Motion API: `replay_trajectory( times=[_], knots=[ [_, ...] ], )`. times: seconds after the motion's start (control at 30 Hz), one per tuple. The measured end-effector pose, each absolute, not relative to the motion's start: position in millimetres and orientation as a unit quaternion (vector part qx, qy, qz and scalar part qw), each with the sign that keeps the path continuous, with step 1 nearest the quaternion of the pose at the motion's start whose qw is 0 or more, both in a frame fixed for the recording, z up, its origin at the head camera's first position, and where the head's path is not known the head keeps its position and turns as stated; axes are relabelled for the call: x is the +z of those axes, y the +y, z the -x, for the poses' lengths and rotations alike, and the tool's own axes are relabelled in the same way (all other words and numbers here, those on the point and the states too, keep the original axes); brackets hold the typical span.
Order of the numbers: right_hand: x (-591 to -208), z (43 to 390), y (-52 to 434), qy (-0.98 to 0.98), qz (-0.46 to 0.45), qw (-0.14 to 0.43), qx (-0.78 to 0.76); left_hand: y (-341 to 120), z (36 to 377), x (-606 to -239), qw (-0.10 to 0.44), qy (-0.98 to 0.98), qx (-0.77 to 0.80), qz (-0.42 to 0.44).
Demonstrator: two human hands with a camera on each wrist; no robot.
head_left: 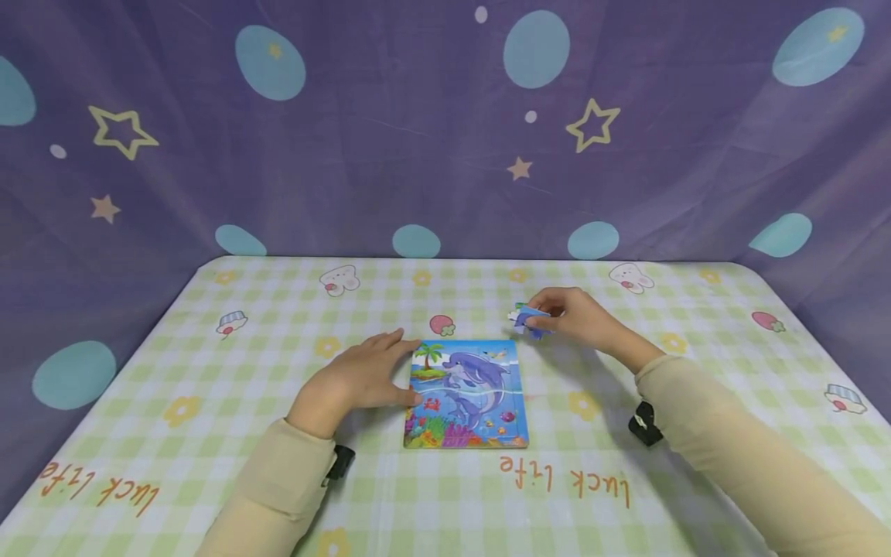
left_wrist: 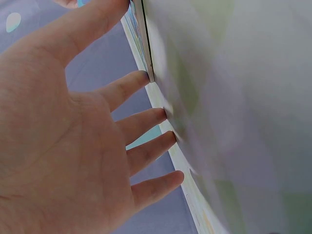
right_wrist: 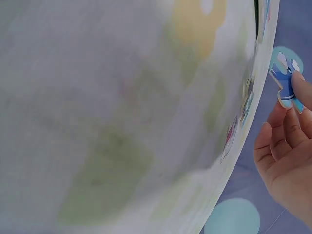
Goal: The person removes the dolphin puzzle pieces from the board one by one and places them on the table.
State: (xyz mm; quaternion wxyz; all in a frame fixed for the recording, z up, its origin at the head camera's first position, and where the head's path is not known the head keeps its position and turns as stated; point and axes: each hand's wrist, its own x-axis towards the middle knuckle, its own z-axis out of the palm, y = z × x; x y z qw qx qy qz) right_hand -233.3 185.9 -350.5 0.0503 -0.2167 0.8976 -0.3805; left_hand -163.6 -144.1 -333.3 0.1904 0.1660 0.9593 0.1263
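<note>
A square dolphin jigsaw puzzle (head_left: 480,391) lies flat on the tablecloth, with a palm tree, fish and coral in its picture. My left hand (head_left: 362,375) is at its left side, fingers spread, thumb and index fingertip right at the edge. The left wrist view shows the other fingertips against the cloth beside the puzzle board (left_wrist: 145,48). Beyond the puzzle's upper right corner, my right hand (head_left: 571,316) pinches a blue and white jigsaw piece (right_wrist: 284,87) between thumb and fingers, above the table.
The checked tablecloth (head_left: 209,464) carries printed flowers, strawberries and lettering. A small colourful patch (right_wrist: 247,103) shows on the table surface below the right hand. Behind the table hangs a purple curtain (head_left: 445,139) with stars and blue ovals.
</note>
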Motion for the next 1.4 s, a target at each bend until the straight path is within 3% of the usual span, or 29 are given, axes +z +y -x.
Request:
replay_trajectory(
  times=[0.97,1.4],
  knots=[
    [-352.7,249.9,236.3,0.923,0.165,0.05,-0.343,-143.8,164.4,-334.3,0.19,0.959,0.126,-0.167],
    [-353.5,256.5,239.7,0.934,0.183,0.013,-0.305,-143.7,163.9,-333.8,0.191,0.96,0.126,-0.161]
  ],
)
